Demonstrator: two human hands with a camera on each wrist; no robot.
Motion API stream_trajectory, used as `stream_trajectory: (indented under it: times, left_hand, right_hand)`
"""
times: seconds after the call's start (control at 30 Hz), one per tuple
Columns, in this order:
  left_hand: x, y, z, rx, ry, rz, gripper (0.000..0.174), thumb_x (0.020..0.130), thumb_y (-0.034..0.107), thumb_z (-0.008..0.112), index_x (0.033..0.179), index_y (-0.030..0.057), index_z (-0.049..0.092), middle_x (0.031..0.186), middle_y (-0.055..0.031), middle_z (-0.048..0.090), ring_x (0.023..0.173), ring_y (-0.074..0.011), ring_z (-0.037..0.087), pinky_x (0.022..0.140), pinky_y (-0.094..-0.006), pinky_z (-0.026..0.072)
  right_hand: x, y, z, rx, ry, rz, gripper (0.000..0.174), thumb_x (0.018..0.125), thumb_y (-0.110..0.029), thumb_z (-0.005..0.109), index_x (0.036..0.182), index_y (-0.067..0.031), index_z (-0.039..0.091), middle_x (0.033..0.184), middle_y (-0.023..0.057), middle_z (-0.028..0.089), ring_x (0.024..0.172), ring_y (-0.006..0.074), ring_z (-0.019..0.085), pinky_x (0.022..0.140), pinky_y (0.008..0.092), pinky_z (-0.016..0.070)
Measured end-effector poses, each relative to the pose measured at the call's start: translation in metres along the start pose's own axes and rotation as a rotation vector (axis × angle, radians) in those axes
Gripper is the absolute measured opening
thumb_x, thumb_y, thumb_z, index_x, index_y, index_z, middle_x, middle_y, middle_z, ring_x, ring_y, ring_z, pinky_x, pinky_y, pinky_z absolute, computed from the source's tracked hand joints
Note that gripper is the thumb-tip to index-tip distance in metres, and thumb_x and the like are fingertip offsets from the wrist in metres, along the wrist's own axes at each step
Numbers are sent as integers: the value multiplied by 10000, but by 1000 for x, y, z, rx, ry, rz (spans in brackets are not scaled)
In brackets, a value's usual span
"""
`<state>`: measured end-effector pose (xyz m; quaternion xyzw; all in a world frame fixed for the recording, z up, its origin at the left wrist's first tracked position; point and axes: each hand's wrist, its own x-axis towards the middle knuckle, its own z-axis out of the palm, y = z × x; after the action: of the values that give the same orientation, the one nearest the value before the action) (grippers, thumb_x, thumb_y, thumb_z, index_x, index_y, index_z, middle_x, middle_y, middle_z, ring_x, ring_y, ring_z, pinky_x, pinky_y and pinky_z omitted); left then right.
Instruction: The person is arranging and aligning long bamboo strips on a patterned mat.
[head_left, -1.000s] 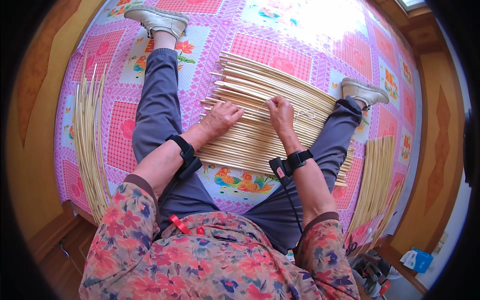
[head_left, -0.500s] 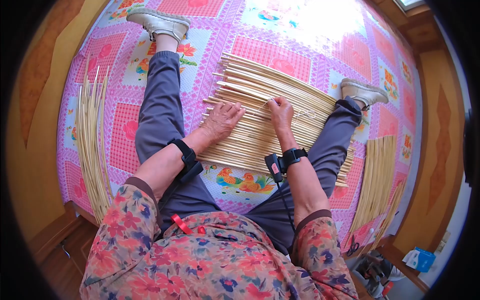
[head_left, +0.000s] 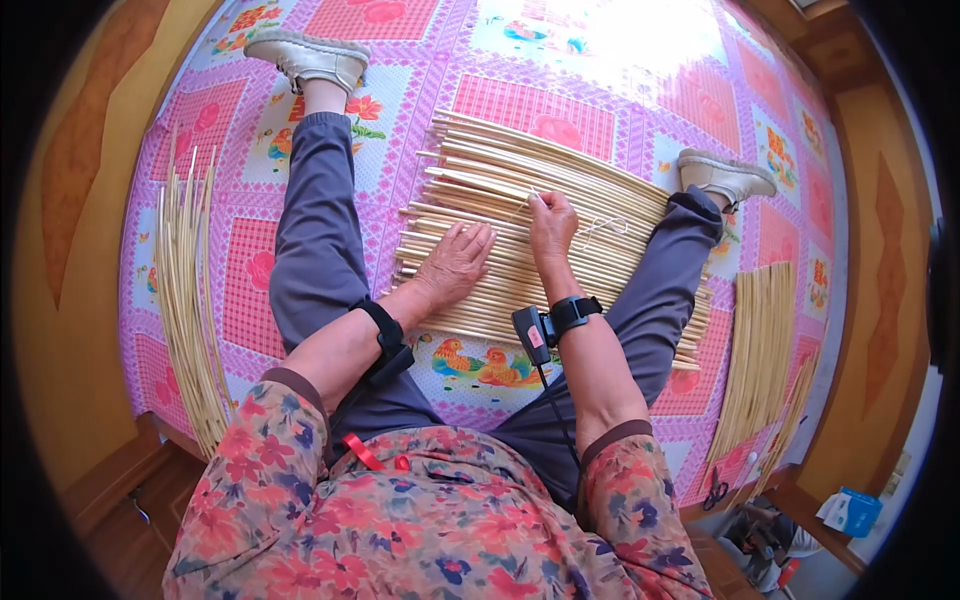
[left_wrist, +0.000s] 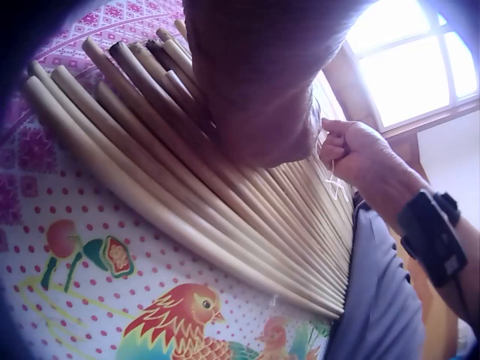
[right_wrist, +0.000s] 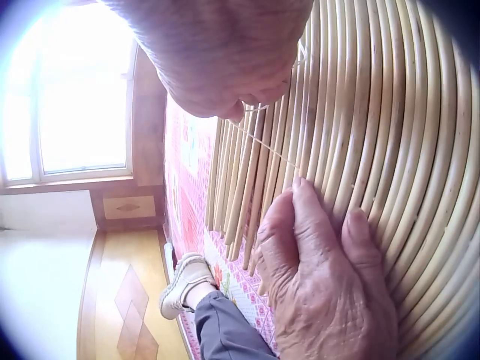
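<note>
A row of pale, slender sticks (head_left: 500, 312) lies side by side between the person's legs. The left hand (head_left: 455, 265) rests flat on the sticks near their left ends, its fingers extended in the right wrist view. Thin white string (right_wrist: 271, 148) runs taut from the sticks close to the left fingertips up to the right hand (head_left: 553, 228). Thumb and curled fingers of that hand pinch the string above the row. Loose string loops (head_left: 606, 228) lie on the sticks to its right. In the left wrist view, the wrist and forearm hide the left fingers.
A bundle of thin sticks (head_left: 185, 300) lies at the left, and another stick pile (head_left: 755, 350) at the right. Scissors (head_left: 716, 492) sit by the front right edge. The patterned sheet (head_left: 400, 60) spreads beneath everything. The person's legs (head_left: 318, 220) flank the row.
The left hand has slid slightly toward the body over the sticks. The right hand has shifted a little left, still pinching the string, and its forearm has swung left.
</note>
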<state>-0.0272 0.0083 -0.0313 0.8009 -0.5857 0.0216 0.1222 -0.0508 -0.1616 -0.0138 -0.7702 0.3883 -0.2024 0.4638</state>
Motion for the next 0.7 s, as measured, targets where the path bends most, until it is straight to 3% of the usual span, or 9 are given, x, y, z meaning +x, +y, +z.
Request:
stream_trajectory:
  times: [0.2, 0.33, 0.43, 0.7]
  left_hand:
    - [-5, -4, -4, -97, -42, -8, 567, 799, 303, 508, 1236, -28, 361, 1289, -152, 344, 1225, -261, 298, 1029, -398, 212]
    - [-4, 1, -8, -30, -66, -24, 558, 806, 309, 500, 1231, -28, 368, 1281, -157, 347, 1230, -260, 289, 1027, -415, 207]
    - [-6, 6, -11, -6, -109, -25, 550, 812, 313, 492, 1221, -36, 375, 1264, -165, 358, 1235, -262, 282, 1021, -435, 209]
    - [-6, 11, -13, 70, -119, 2, 483, 815, 277, 479, 1173, -41, 421, 1220, -176, 397, 1204, -283, 327, 985, -482, 239]
  right_hand:
    - [-1, 6, -5, 36, 28, 35, 159, 713, -160, 602, 720, -1, 599, 649, 148, 595, 597, 261, 569, 601, 339, 443]
    - [0, 15, -22, -102, -70, -79, 172, 712, -175, 604, 724, -3, 602, 668, 167, 599, 624, 286, 583, 611, 356, 449]
    - [-12, 12, -38, -218, -123, 33, 177, 707, -193, 610, 729, -18, 615, 664, 159, 604, 625, 305, 587, 605, 367, 453]
    - [-36, -5, -60, -442, -287, 7, 141, 727, -204, 576, 761, -76, 624, 738, 177, 607, 719, 342, 587, 654, 422, 461]
